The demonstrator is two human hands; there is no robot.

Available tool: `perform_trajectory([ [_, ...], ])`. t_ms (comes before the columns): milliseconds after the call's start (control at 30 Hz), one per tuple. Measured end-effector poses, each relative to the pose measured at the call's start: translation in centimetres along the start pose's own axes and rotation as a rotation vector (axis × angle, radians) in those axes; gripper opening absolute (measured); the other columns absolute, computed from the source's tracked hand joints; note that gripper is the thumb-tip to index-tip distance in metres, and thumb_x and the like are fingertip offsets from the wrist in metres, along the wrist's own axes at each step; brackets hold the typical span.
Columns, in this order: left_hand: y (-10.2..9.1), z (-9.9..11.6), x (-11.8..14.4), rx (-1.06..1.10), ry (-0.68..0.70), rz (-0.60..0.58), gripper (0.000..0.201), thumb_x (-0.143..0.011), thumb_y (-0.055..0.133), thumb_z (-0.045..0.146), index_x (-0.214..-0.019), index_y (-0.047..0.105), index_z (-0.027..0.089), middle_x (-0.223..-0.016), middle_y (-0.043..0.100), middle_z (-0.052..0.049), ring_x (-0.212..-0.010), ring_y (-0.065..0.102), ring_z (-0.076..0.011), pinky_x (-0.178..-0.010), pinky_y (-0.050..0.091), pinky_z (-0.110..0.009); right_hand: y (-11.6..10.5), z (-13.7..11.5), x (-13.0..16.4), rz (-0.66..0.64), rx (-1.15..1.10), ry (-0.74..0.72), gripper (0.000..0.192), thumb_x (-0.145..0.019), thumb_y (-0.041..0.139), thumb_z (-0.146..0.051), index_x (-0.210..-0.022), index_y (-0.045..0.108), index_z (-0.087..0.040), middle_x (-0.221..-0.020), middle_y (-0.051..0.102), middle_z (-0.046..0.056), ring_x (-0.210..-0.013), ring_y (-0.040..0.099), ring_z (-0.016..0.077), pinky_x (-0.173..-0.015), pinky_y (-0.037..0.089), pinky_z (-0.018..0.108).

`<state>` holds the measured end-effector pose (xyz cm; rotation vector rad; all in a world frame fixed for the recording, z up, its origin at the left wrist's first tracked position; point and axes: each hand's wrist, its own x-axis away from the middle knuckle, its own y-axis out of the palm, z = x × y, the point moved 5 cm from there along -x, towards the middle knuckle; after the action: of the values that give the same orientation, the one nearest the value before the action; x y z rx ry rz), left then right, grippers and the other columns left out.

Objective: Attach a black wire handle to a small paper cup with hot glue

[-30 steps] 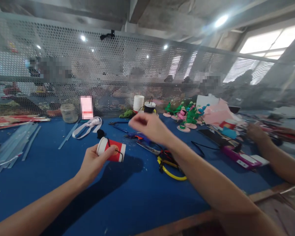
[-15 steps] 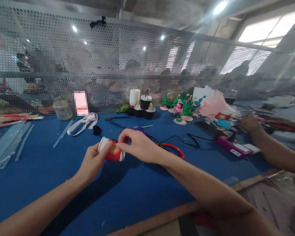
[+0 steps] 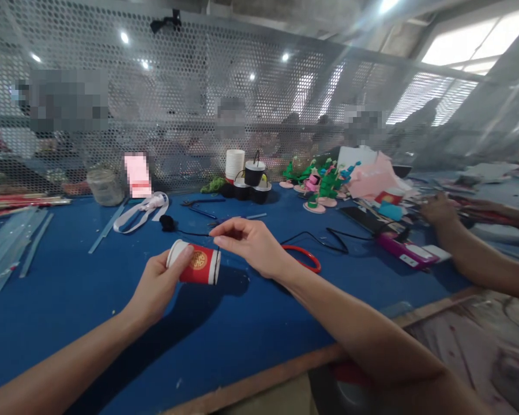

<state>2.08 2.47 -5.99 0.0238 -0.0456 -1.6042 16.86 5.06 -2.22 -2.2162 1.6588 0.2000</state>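
My left hand [image 3: 162,282] is wrapped round a red and white paper cup [image 3: 198,266] with a gold emblem, which lies on its side in the air above the blue table. Black yarn [image 3: 194,234] circles the cup near its base end. Thumb and fingertips of my right hand [image 3: 246,242] pinch the yarn just above that end. From the pinch the strand runs left to a small black yarn ball [image 3: 168,223] on the table.
Behind stand black-wrapped cups with handles [image 3: 254,173], a white cup stack [image 3: 234,165] and green craft figures [image 3: 328,185]. Clear strips [image 3: 17,242] lie left, white ribbon [image 3: 142,213] nearer the middle. A red-handled tool [image 3: 305,256] and purple device [image 3: 406,252] lie right, by a co-worker's hand [image 3: 439,210].
My right hand has drawn slightly away from the cup, and the yarn now stretches visibly between it and the ball. My left hand keeps its hold on the cup.
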Motion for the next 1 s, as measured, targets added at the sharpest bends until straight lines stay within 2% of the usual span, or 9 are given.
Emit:
perform_trajectory([
  [367,-0.02,-0.21,-0.12,-0.008,-0.047,0.018,0.032,-0.059,0.062,0.041,-0.076,0.062,0.013,-0.061,0.064,-0.001,-0.052,0.055,-0.0123,-0.047,0.041,-0.02,-0.26,-0.5,0.42,0.025,0.085,-0.073,0.01,-0.068,0.056,-0.022,-0.076,0.061,-0.017,-0.075,0.063,0.001,-0.068,0.055,0.0104,-0.066,0.044,0.025],
  [1000,0.05,0.09,0.05,-0.085,-0.02,0.022,0.032,-0.062,0.059,0.041,-0.076,0.061,0.012,-0.058,0.062,-0.001,-0.05,0.05,-0.0106,-0.047,0.038,-0.019,-0.5,-0.95,0.73,0.046,0.18,-0.138,0.01,-0.069,0.056,-0.018,-0.076,0.061,-0.015,-0.074,0.064,0.002,-0.066,0.056,0.0104,-0.063,0.044,0.023],
])
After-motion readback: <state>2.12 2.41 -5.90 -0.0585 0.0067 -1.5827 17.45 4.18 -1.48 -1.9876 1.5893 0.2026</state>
